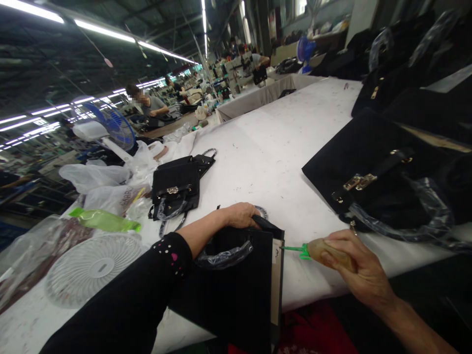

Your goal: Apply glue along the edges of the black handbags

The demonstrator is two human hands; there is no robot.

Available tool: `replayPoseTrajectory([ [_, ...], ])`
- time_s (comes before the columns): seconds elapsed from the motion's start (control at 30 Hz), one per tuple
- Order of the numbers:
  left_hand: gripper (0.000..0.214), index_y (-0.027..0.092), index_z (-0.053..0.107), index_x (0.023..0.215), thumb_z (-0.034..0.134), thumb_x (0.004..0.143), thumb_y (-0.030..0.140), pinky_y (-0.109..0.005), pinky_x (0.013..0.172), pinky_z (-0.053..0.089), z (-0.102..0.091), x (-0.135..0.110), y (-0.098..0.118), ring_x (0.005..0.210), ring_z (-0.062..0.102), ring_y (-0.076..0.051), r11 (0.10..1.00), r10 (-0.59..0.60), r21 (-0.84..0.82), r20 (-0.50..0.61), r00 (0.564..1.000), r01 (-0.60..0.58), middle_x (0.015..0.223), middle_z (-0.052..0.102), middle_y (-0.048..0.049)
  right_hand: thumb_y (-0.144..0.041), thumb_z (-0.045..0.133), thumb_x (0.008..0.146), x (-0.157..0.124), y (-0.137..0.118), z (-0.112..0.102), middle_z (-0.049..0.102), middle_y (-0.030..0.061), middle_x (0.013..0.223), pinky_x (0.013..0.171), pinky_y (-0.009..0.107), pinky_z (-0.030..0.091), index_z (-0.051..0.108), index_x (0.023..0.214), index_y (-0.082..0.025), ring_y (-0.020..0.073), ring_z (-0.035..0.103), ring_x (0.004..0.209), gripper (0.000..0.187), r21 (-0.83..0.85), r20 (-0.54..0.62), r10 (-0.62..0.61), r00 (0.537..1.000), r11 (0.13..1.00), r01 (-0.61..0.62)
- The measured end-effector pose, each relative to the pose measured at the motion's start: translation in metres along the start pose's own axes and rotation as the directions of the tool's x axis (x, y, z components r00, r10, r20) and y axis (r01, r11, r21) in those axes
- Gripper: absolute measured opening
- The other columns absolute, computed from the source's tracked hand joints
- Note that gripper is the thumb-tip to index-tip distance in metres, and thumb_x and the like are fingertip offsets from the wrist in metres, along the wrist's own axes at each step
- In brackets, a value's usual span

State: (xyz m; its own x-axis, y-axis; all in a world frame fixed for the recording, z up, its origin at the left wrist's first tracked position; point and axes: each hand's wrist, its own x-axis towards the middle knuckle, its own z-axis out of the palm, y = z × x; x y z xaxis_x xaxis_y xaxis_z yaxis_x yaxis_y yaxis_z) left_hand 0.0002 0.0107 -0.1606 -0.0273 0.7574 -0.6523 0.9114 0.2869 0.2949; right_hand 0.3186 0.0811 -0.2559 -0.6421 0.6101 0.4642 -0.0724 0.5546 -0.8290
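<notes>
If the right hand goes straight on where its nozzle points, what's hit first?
Side edge of the black bag that the left hand grips; the tip of the bottle in the right hand looks almost on it, depth unclear.

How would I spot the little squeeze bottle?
Follow the long white table to its near edge, where a black bag hangs over. Just right of it, the right hand grips a small tan bottle; it alone has a green nozzle.

Matt black fabric bag [239, 290] (handle wrapped in glossy clear plastic), translucent squeeze bottle [326, 253], green plastic nozzle [295, 250].
</notes>
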Motion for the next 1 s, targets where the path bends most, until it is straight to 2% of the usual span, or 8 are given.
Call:
replayPoseTrajectory([
  [0.1, 0.018, 0.023, 0.076, 0.089, 0.072, 0.079, 0.037, -0.02, 0.06, 0.038, 0.001, 0.0, 0.0, 0.069, 0.059, -0.013, 1.0, -0.002, 0.002, -0.001, 1.0, 0.002, 0.07, 0.065, 0.0039, -0.029, 0.067, 0.09, 0.003, 0.001, -0.001, 0.062, 0.003, 0.095, 0.069, 0.031, 0.056, 0.069, 0.1, -0.028, 0.02, 0.066, 0.083, 0.01, 0.018, 0.123, 0.008, 0.992, 1.0, -0.011],
  [0.27, 0.018, 0.022, 0.076, 0.088, 0.071, 0.08, 0.038, -0.02, 0.059, 0.038, 0.002, -0.001, 0.0, 0.068, 0.058, -0.013, 1.0, 0.002, 0.003, -0.013, 1.0, -0.002, 0.068, 0.063, 0.0041, -0.028, 0.068, 0.09, 0.002, 0.001, 0.001, 0.061, 0.0035, 0.1, 0.073, 0.031, 0.056, 0.068, 0.102, -0.028, 0.0201, 0.065, 0.087, 0.012, 0.001, -0.02, 0.014, 1.0, 1.0, -0.014],
  [0.4, 0.016, 0.022, 0.076, 0.087, 0.071, 0.08, 0.035, -0.02, 0.059, 0.037, 0.002, -0.001, 0.0, 0.067, 0.058, -0.012, 1.0, 0.01, 0.012, -0.013, 1.0, -0.01, 0.067, 0.063, 0.0042, -0.026, 0.066, 0.091, -0.002, -0.004, 0.0, 0.062, 0.0028, 0.098, 0.071, 0.03, 0.057, 0.067, 0.104, -0.03, 0.0198, 0.066, 0.086, 0.013, 0.055, 0.166, -0.01, 0.986, 0.998, 0.0],
  [0.53, 0.017, 0.023, 0.076, 0.088, 0.071, 0.08, 0.036, -0.021, 0.059, 0.037, 0.001, 0.0, 0.0, 0.066, 0.057, -0.013, 1.0, 0.012, 0.014, -0.017, 1.0, -0.011, 0.065, 0.062, 0.0046, -0.021, 0.065, 0.092, -0.009, -0.009, -0.001, 0.059, 0.0026, 0.102, 0.071, 0.028, 0.056, 0.064, 0.108, -0.031, 0.0183, 0.065, 0.088, 0.019, 0.03, 0.091, -0.037, 0.995, 0.999, 0.034],
  [0.67, 0.018, 0.023, 0.077, 0.09, 0.07, 0.079, 0.037, -0.021, 0.059, 0.037, 0.002, 0.0, 0.0, 0.067, 0.058, -0.013, 1.0, 0.012, 0.016, -0.019, 1.0, -0.011, 0.065, 0.062, 0.0047, -0.019, 0.062, 0.093, -0.014, -0.012, 0.0, 0.058, 0.0015, 0.099, 0.068, 0.026, 0.056, 0.061, 0.109, -0.031, 0.0164, 0.064, 0.084, 0.02, 0.088, 0.247, -0.058, 0.967, 0.995, 0.038],
  [0.83, 0.02, 0.023, 0.077, 0.092, 0.069, 0.08, 0.037, -0.022, 0.062, 0.037, 0.002, -0.001, 0.002, 0.069, 0.058, -0.014, 1.0, 0.005, 0.031, -0.027, 1.0, -0.004, 0.068, 0.065, 0.0042, -0.02, 0.063, 0.093, -0.016, -0.011, 0.001, 0.057, 0.0022, 0.105, 0.073, 0.026, 0.055, 0.061, 0.11, -0.031, 0.0166, 0.064, 0.09, 0.02, 0.045, 0.104, -0.033, 0.994, 0.999, 0.028],
  [0.93, 0.02, 0.024, 0.077, 0.093, 0.07, 0.08, 0.037, -0.021, 0.063, 0.038, 0.002, -0.002, 0.002, 0.07, 0.058, -0.013, 0.999, 0.011, 0.035, -0.028, 1.0, -0.01, 0.069, 0.066, 0.0042, -0.022, 0.062, 0.094, -0.019, -0.012, 0.0, 0.058, 0.0014, 0.1, 0.071, 0.026, 0.056, 0.061, 0.107, -0.031, 0.0163, 0.065, 0.086, 0.016, 0.089, 0.273, -0.024, 0.962, 0.996, 0.0],
  [1.0, 0.02, 0.023, 0.077, 0.093, 0.07, 0.081, 0.037, -0.021, 0.063, 0.038, 0.002, -0.001, 0.002, 0.07, 0.059, -0.013, 0.999, 0.015, 0.03, -0.029, 0.999, -0.014, 0.07, 0.066, 0.0043, -0.022, 0.061, 0.094, -0.022, -0.013, -0.001, 0.058, 0.0018, 0.1, 0.071, 0.027, 0.056, 0.061, 0.108, -0.031, 0.0165, 0.065, 0.085, 0.016, 0.098, 0.285, -0.027, 0.958, 0.995, -0.001],
])
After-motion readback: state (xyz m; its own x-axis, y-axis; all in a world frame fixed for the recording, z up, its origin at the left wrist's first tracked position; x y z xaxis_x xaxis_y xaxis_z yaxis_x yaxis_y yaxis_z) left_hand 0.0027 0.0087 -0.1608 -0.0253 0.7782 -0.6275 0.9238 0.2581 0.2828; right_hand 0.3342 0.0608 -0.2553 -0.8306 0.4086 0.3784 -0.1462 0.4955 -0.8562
